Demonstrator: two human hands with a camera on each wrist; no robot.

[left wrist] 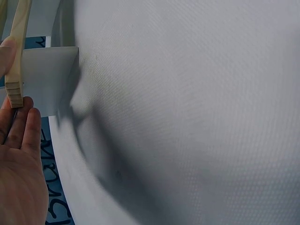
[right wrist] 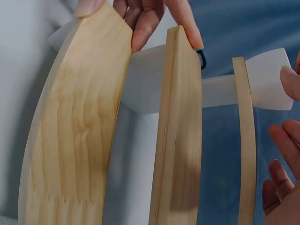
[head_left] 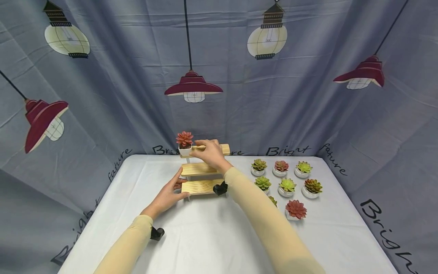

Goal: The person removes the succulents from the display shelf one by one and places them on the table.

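Observation:
A three-tier wooden display shelf [head_left: 202, 186] with white supports stands on the table. At its left end my left hand [head_left: 168, 196] grips the bottom board [right wrist: 79, 117], thumb at the front edge, while the index finger touches the middle board [right wrist: 180, 136]. On the left end of the top board [right wrist: 244, 140] sits a red succulent [head_left: 184, 139] in a white square pot [right wrist: 269, 79]. My right hand [head_left: 209, 153] is just right of this pot. Its thumb [right wrist: 291, 83] appears to touch the pot's side, and the other fingers are spread apart from it.
Right of the shelf, several green and reddish succulents in round white pots stand in rows, among them a green one [head_left: 286, 185]. A red succulent [head_left: 295, 209] stands nearest the front. Behind the white-covered table [head_left: 212, 236] hangs a blue-grey curtain [head_left: 219, 114] printed with lamps.

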